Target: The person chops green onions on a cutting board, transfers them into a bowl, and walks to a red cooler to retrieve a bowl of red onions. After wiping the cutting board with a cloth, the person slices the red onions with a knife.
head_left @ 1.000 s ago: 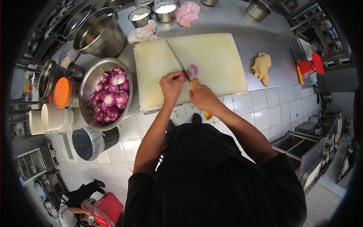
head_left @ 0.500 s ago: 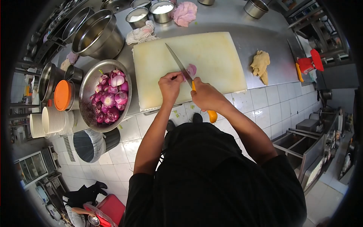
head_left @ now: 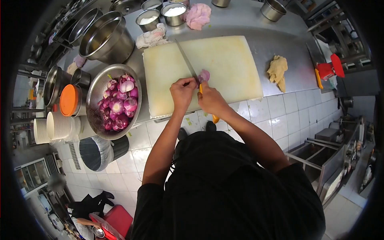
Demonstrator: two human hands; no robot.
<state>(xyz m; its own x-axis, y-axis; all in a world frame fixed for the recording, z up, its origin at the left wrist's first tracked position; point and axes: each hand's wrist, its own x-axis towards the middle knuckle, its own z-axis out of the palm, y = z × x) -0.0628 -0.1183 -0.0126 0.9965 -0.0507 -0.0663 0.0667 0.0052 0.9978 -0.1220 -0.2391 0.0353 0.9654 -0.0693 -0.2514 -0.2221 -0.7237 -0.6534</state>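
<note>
My right hand (head_left: 212, 99) is wrapped round the orange handle of a long knife (head_left: 185, 58), near the front of a pale cutting board (head_left: 224, 52). The blade points up and to the left across the board. Just left of the blade's handle end, my left hand (head_left: 183, 94) has its fingers pinched together; what they hold is mostly hidden. A piece of purple onion (head_left: 204, 75) lies on the board on the blade's right side. Left of the board, a perforated steel bowl (head_left: 93, 86) holds several peeled purple onions (head_left: 117, 105).
A large steel pot (head_left: 116, 46), an orange lid (head_left: 69, 100) and stacked cups (head_left: 59, 125) stand at left. Cloths and steel containers line the board's far side. A tan cloth (head_left: 277, 71) and red object (head_left: 331, 68) are at right. Another person (head_left: 88, 206) is at lower left.
My right hand and the knife handle have shifted slightly left and down, closer to my left hand. The whole view has shifted slightly.
</note>
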